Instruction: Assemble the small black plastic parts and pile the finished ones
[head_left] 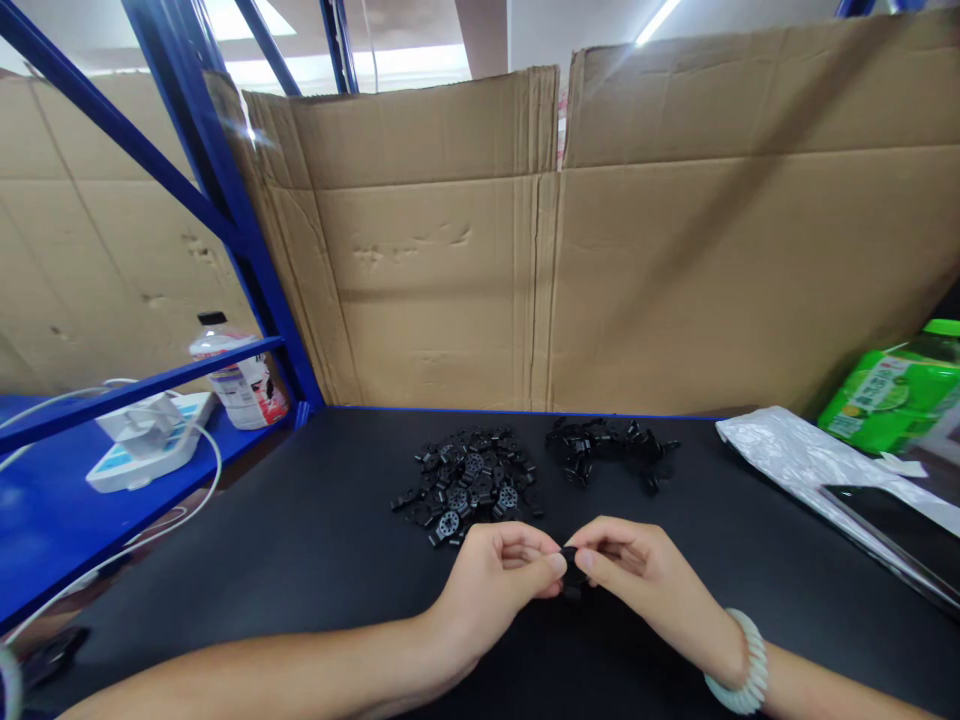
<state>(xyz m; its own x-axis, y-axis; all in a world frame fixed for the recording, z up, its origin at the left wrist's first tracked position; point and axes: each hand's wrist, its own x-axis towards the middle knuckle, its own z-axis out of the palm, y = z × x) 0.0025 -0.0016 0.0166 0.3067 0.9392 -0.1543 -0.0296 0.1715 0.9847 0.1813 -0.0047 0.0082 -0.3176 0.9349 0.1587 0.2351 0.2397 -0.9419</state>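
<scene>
"So where do we have the small black piece (pixel 572 583)?"

"Just on our side of the heap of black parts (pixel 476 480), slightly to its right, over the desk (pixel 300 560). Our left hand (pixel 502 580) has it pinched between thumb and fingers, and our right hand (pixel 637 575) is clamped on its other side."

"Why both at once?"

"Probably because it's tiny: fingertips on each side steady it without hiding everything. Even so, our fingers cover much of it, so we can't make out its full shape."

"And that looser cluster of black parts (pixel 600 440)?"

"Right of the heap and apart from it, likely so we don't mix the two. Both lie beyond our hands, where we could reach them easily."

"What about our phone (pixel 900 530)?"

"Well to the right of the heap, over the silvery packet (pixel 780 450), perhaps to keep it out of our elbows' way."
</scene>
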